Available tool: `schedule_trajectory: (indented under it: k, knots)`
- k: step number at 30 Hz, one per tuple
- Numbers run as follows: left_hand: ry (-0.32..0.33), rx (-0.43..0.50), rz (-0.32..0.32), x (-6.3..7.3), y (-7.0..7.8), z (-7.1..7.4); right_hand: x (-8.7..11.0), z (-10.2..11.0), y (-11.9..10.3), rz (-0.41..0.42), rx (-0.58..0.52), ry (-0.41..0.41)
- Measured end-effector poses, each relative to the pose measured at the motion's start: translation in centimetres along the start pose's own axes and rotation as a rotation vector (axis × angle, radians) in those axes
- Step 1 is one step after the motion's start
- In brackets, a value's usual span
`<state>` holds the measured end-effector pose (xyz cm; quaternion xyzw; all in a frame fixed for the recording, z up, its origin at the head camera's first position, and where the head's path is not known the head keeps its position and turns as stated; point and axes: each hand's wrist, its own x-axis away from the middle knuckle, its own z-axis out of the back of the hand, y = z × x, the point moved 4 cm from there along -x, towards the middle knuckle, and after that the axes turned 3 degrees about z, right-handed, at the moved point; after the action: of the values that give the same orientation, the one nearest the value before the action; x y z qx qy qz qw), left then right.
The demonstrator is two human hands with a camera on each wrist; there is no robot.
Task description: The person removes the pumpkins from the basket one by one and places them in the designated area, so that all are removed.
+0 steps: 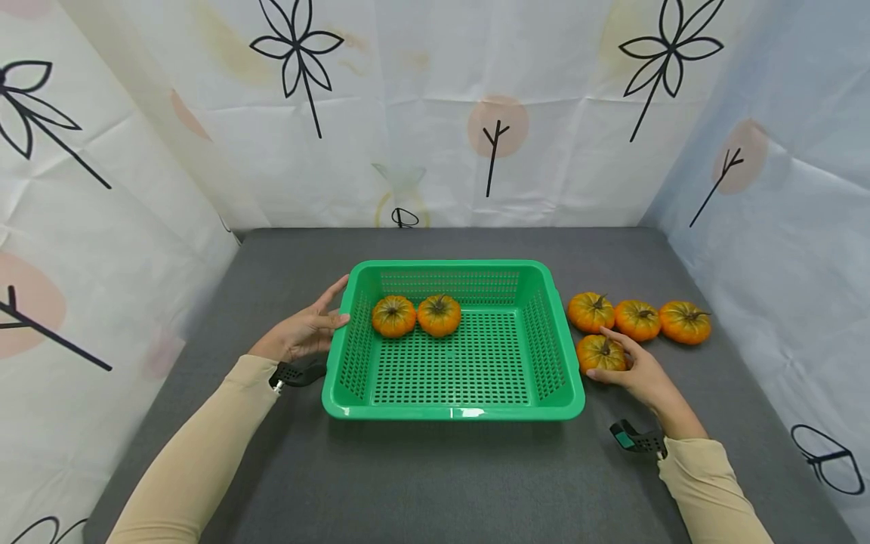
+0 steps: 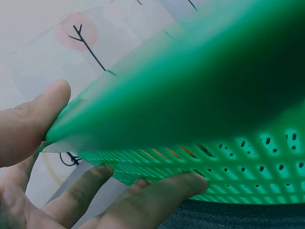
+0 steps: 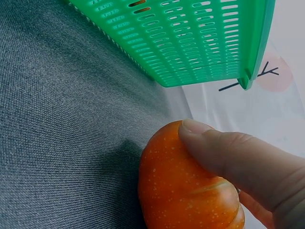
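A green plastic basket (image 1: pixel 451 413) with slotted walls stands on the grey table. Two small orange pumpkins, a left one (image 1: pixel 393 316) and a right one (image 1: pixel 439 316), lie side by side in its left half. My left hand (image 1: pixel 299 332) holds the basket's left side, thumb at the rim and fingers against the outer wall, as the left wrist view shows. To the right of the basket, my right hand (image 1: pixel 642 374) grips another small pumpkin (image 1: pixel 598 353) between thumb and fingers. Its thumb presses on the orange skin in the right wrist view; the other fingers are mostly hidden there.
Behind the held pumpkin, three more sit in a row: a left one (image 1: pixel 590 311), a middle one (image 1: pixel 637 320) and a right one (image 1: pixel 685 323). The grey table (image 1: pixel 435 483) is bounded by printed white cloth (image 1: pixel 435 113) at the back and sides.
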<state>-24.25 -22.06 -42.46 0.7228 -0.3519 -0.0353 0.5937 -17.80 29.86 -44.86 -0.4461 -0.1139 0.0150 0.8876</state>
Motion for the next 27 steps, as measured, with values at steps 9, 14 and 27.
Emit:
schedule_trajectory:
  k: [9,14,27]
  knots:
    - [-0.005,-0.004,-0.003,0.10,0.02,-0.08,-0.07,0.03,0.15,0.009,0.000,0.001]
    - [-0.005,-0.008,-0.008,0.04,-0.04,0.02,0.02,-0.02,0.10,0.011,-0.013,0.001]
    - [-0.003,-0.009,-0.005,-0.13,-0.25,0.28,0.49,0.12,0.09,0.021,-0.070,0.014]
